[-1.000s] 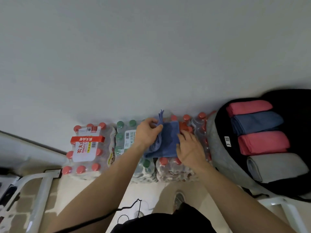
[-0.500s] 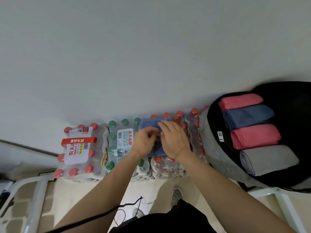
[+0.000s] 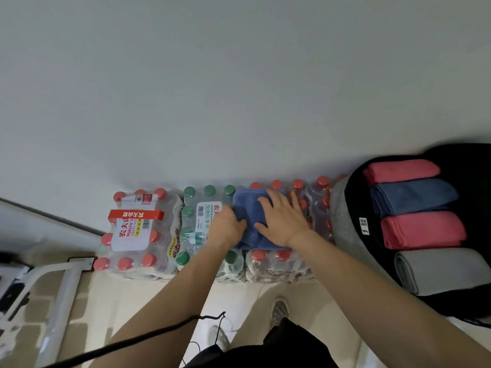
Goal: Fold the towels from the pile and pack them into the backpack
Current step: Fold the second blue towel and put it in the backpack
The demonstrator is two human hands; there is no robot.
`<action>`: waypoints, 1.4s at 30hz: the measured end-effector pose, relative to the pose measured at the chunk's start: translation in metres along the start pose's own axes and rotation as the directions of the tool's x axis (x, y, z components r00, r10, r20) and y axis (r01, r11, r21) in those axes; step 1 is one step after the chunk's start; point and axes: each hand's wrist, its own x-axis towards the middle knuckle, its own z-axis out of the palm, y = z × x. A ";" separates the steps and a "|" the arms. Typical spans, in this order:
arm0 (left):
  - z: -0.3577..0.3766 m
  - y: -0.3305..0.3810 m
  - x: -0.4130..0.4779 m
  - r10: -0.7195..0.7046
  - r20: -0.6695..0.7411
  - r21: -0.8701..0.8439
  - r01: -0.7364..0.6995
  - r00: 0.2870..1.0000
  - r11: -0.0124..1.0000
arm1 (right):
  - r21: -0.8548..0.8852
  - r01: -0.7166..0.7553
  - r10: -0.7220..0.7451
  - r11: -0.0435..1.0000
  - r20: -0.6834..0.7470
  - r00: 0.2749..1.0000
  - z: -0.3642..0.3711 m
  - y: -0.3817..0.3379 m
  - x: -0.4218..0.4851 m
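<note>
A folded blue towel [image 3: 248, 208] lies on top of shrink-wrapped water bottle packs. My right hand [image 3: 283, 219] lies flat on it with straight, spread fingers, pressing it down. My left hand [image 3: 227, 225] grips the towel's left edge with curled fingers. To the right, the open black and grey backpack [image 3: 345, 235] holds several folded towels in a row: pink [image 3: 401, 170], blue [image 3: 411, 196], pink [image 3: 422, 229] and grey [image 3: 438, 269].
Three packs of bottles stand against the white wall: red-capped [image 3: 132, 235], green-capped [image 3: 202, 221], red-capped [image 3: 279, 266]. A white metal frame [image 3: 53, 296] is at lower left. A black cable [image 3: 159, 330] hangs by my left arm. My shoes show on the tiled floor.
The towel's raised left flap has been folded over. My right hand moved up onto the towel and flattened. The view shifted, so the backpack sits lower and further right.
</note>
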 end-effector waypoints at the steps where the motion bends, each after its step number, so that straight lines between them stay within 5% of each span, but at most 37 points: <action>1: -0.004 0.002 0.000 0.023 0.019 -0.022 -0.022 1.000 1.000 | 0.048 0.019 -0.016 0.999 -0.064 0.998 -0.010 0.003 0.004; 3: -0.015 0.004 -0.003 0.099 0.036 -0.083 -0.096 0.994 0.992 | 0.223 0.072 -0.051 0.972 -0.100 0.994 -0.033 0.007 0.014; 9: -0.056 0.008 -0.013 0.418 0.084 -0.269 -0.384 0.905 0.883 | 0.432 0.057 -0.209 0.900 0.314 0.926 -0.074 0.012 0.052; 12: -0.067 0.006 -0.010 0.362 0.138 -0.342 -0.299 0.922 0.891 | 0.434 0.090 -0.251 0.896 0.331 0.910 -0.082 0.017 0.049; 17: -0.076 0.000 -0.008 0.270 0.358 -0.123 -0.241 0.894 0.963 | 0.521 -0.008 -0.238 0.853 0.403 0.884 -0.081 0.039 0.025; 20: -0.073 0.001 0.002 0.228 0.370 -0.278 -0.127 0.900 0.952 | 0.517 -0.148 -0.132 0.843 0.466 0.875 -0.069 0.056 0.012; 23: -0.062 0.011 0.013 0.189 0.372 -0.271 -0.089 0.909 0.958 | 0.496 -0.209 0.008 0.842 0.377 0.926 -0.057 0.067 0.006; 26: -0.045 0.024 0.019 0.211 0.173 -0.002 -0.214 0.962 0.977 | 0.380 -0.239 0.190 0.893 0.162 0.968 -0.043 0.062 0.003; 29: -0.031 0.032 0.017 0.200 0.032 0.105 -0.203 0.979 0.974 | 0.500 -0.340 0.340 0.797 0.095 0.936 -0.021 0.056 0.004; 34: -0.019 0.034 0.016 0.103 0.041 -0.165 -0.095 0.994 0.982 | 0.809 -0.371 0.459 0.456 0.143 0.877 -0.007 0.054 0.000; 39: -0.023 0.031 0.020 0.021 0.090 -0.490 0.026 0.996 0.871 | 0.855 -0.309 0.408 0.415 0.128 0.904 -0.013 0.057 0.001; 42: -0.031 0.031 0.020 0.068 0.112 -0.545 0.005 0.991 0.838 | 0.872 -0.287 0.378 0.397 0.129 0.917 -0.020 0.057 0.001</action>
